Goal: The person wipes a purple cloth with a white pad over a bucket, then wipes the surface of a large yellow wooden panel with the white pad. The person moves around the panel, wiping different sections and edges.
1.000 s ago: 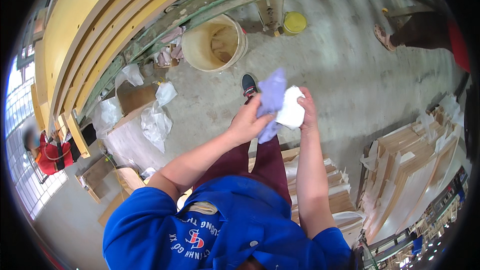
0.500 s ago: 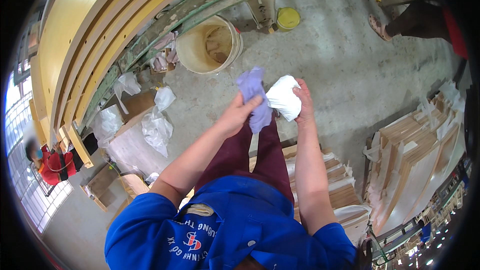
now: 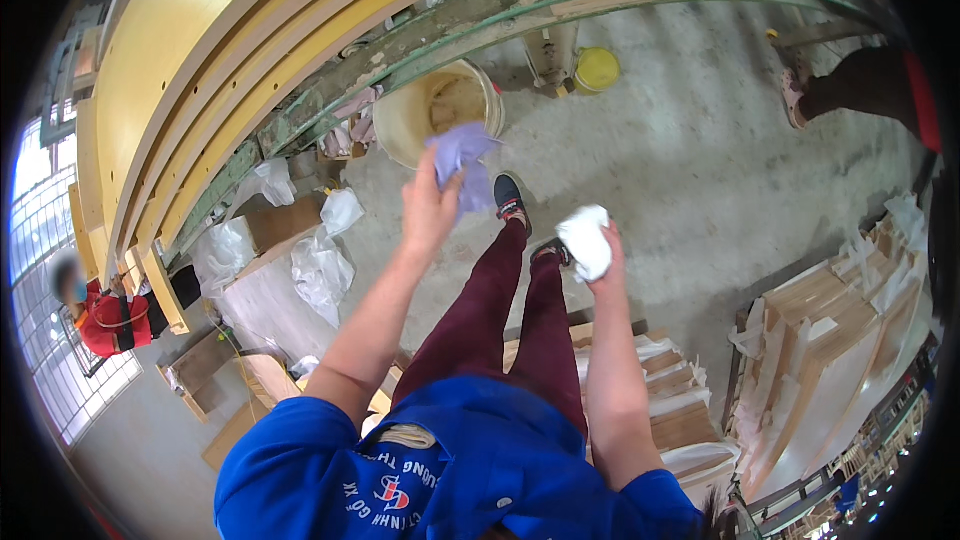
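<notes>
While the left hand (image 3: 432,202) pinches a crumpled purple cloth (image 3: 466,168) at its near-left side, the right hand (image 3: 609,258) is closed on a white wad (image 3: 585,240), well apart to the right. The cloth's long axis runs roughly fore-and-aft — its far end overlaps the plastic bucket (image 3: 397,125) in view, nearer the left hand.

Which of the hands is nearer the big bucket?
Left. The left hand is just below the bucket in frame; the right hand is farther off, lower and to the right.

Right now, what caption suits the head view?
Left hand holds purple cloth, right hand a white bundle, above grey floor.
</notes>
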